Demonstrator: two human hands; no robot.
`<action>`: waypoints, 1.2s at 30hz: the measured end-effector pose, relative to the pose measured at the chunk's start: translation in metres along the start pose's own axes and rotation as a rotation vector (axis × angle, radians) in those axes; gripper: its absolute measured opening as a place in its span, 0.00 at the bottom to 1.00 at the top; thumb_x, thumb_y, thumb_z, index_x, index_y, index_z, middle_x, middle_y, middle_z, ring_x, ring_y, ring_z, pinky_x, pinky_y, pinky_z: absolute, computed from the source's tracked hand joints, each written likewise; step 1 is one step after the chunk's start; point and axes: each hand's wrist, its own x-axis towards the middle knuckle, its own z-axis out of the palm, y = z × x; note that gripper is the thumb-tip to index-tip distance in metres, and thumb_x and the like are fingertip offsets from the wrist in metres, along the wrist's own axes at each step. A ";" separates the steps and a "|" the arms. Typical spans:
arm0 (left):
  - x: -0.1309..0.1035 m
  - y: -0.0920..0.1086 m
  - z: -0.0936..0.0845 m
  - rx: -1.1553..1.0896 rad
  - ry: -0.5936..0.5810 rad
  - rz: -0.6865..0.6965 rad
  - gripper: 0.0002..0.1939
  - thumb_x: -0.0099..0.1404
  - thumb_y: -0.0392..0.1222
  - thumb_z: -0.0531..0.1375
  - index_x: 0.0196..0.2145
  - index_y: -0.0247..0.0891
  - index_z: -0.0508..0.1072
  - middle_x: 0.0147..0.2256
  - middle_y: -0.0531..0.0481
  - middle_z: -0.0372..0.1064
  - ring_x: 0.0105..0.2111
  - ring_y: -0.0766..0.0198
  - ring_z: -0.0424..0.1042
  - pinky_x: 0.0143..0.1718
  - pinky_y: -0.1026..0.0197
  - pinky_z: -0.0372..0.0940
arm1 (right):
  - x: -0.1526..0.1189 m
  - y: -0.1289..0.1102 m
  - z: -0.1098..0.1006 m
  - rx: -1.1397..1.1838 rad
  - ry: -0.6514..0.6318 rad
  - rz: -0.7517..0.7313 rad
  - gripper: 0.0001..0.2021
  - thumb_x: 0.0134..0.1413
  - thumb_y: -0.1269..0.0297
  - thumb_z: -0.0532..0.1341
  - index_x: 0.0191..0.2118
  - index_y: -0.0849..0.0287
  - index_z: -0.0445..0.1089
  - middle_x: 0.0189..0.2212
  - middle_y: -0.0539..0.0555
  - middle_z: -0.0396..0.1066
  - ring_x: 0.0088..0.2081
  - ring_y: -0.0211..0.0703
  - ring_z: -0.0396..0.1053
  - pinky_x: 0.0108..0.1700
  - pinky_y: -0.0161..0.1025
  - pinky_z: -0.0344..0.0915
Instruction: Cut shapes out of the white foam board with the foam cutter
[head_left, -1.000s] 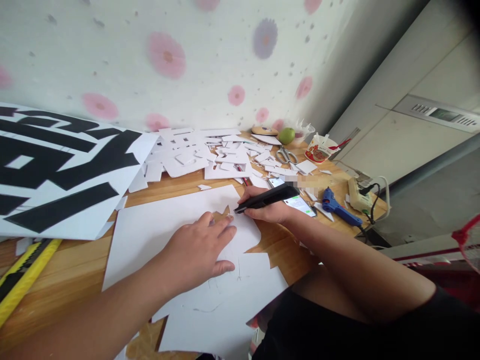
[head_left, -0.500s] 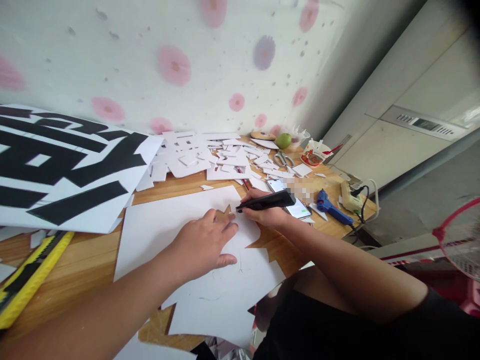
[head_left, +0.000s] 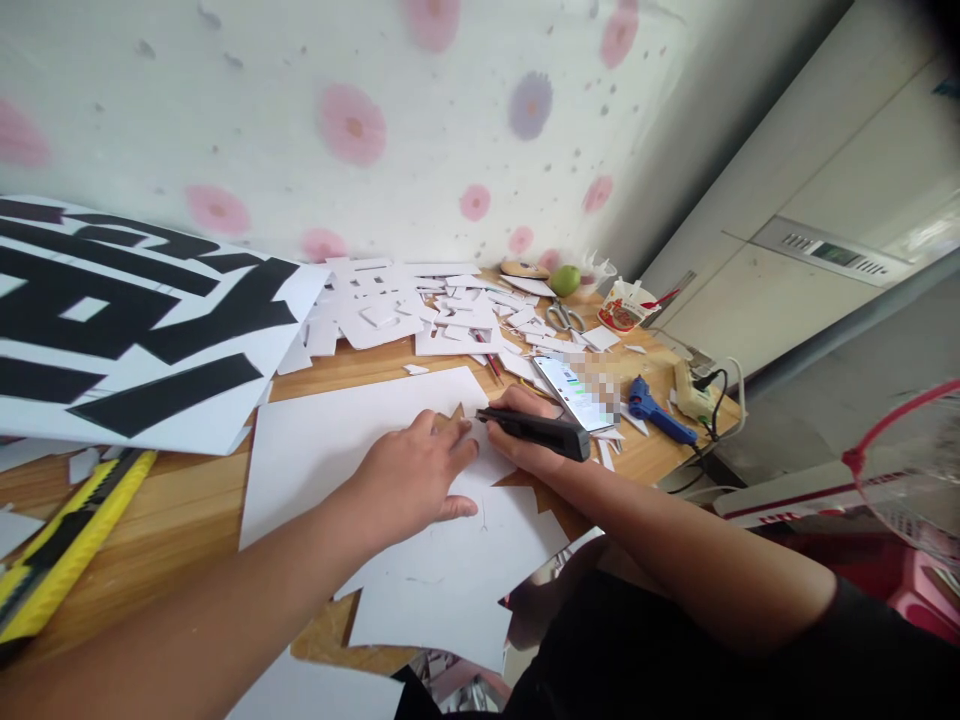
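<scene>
My left hand [head_left: 409, 478] lies flat, fingers spread, pressing down a large white sheet [head_left: 337, 440] on the wooden table [head_left: 172, 510]. My right hand [head_left: 525, 440] grips a black utility knife [head_left: 536, 430], its tip at the jagged cut edge of the sheet, just right of my left fingertips. The knife now lies low, nearly level with the sheet. Cut-out notches show bare wood beside the blade.
A white board with big black strokes [head_left: 135, 330] leans at the left. A yellow tool [head_left: 67, 545] lies at the near left. White offcuts [head_left: 420, 310] pile at the back, with scissors [head_left: 564, 317], a phone [head_left: 574, 390], a blue glue gun [head_left: 656, 410], a power strip [head_left: 694, 395].
My right hand has tipped the knife's back end down and toward me, so it lies flatter. The left hand stays pressed on the sheet. The view has shifted slightly.
</scene>
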 end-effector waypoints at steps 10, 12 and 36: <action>-0.001 0.002 -0.003 -0.026 0.019 0.013 0.32 0.66 0.64 0.60 0.60 0.45 0.68 0.67 0.48 0.58 0.56 0.42 0.62 0.41 0.47 0.72 | -0.015 -0.001 0.005 -0.019 0.094 0.075 0.04 0.51 0.64 0.63 0.30 0.54 0.66 0.28 0.49 0.66 0.32 0.42 0.65 0.36 0.40 0.64; -0.001 0.002 -0.003 -0.025 0.021 0.012 0.31 0.66 0.64 0.60 0.60 0.45 0.68 0.67 0.47 0.59 0.56 0.41 0.62 0.40 0.48 0.72 | -0.017 -0.006 0.002 -0.009 0.095 0.098 0.04 0.51 0.64 0.63 0.29 0.54 0.66 0.27 0.48 0.66 0.31 0.42 0.65 0.35 0.39 0.64; -0.001 0.001 -0.004 -0.021 0.025 0.009 0.28 0.66 0.64 0.60 0.56 0.44 0.71 0.67 0.46 0.59 0.54 0.42 0.62 0.36 0.52 0.67 | -0.037 -0.008 0.001 0.019 0.154 0.154 0.05 0.48 0.65 0.63 0.28 0.53 0.65 0.25 0.48 0.65 0.30 0.42 0.65 0.33 0.39 0.62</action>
